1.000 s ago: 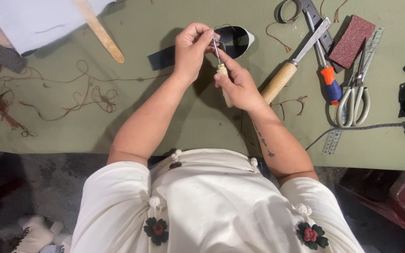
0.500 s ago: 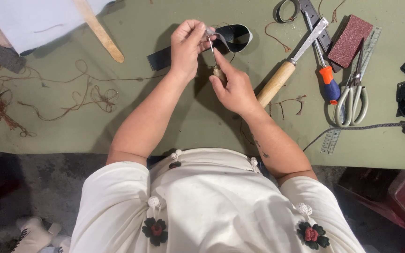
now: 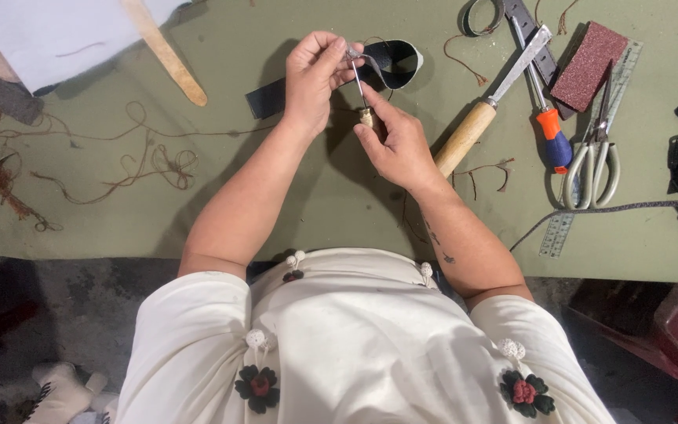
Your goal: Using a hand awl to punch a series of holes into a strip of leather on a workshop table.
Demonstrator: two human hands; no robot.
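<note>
Black leather strap (image 3: 386,67) is pinched at looped end by left hand (image 3: 315,78), fingers clamped, raised above green table (image 3: 276,204) for piercing. Awl (image 3: 361,94) is gripped by right hand (image 3: 394,145), fingers closed round handle, tip set against strap.

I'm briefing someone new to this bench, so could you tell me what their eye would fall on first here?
First, the two hands meeting at top centre: the left hand pinches a black strap while the right hand holds a small awl to it. Next, the tools at upper right on the green table: a wooden-handled hammer, an orange screwdriver and scissors. Brown threads lie scattered at left.
</note>
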